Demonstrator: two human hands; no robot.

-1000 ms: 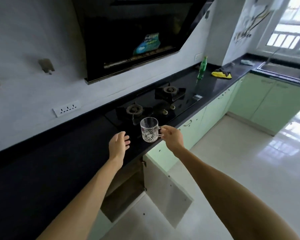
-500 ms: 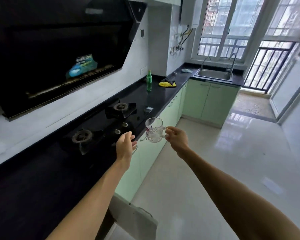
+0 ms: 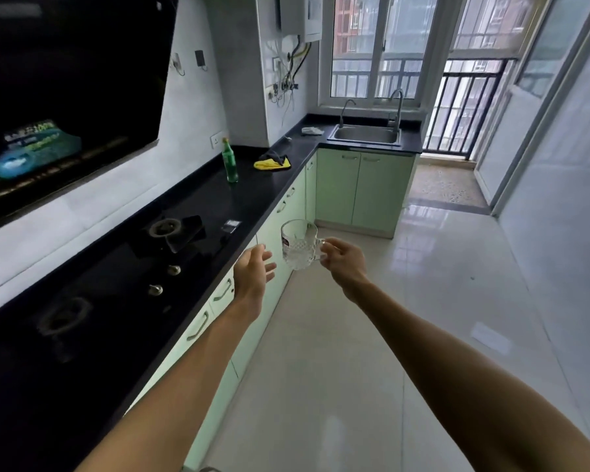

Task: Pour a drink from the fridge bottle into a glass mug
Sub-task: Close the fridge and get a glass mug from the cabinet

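My right hand (image 3: pixel 343 258) grips the handle of a clear cut-glass mug (image 3: pixel 298 245) and holds it upright in the air, off the counter's front edge. The mug looks empty. My left hand (image 3: pixel 254 274) floats just left of the mug with its fingers apart, touching nothing. A green bottle (image 3: pixel 230 160) stands upright far back on the black counter (image 3: pixel 252 195). No fridge is in view.
A gas hob (image 3: pixel 126 264) with two burners lies in the counter to my left, under a black hood (image 3: pixel 65 97). A yellow cloth (image 3: pixel 273 162) lies past the bottle. A steel sink (image 3: pixel 367 135) sits below the window. Pale green cabinets line the tiled floor (image 3: pixel 406 301).
The view has swung right, from the counter towards the sink and window. The mug in my right hand has moved off the counter edge into the air over the floor, and my left hand stays beside it.
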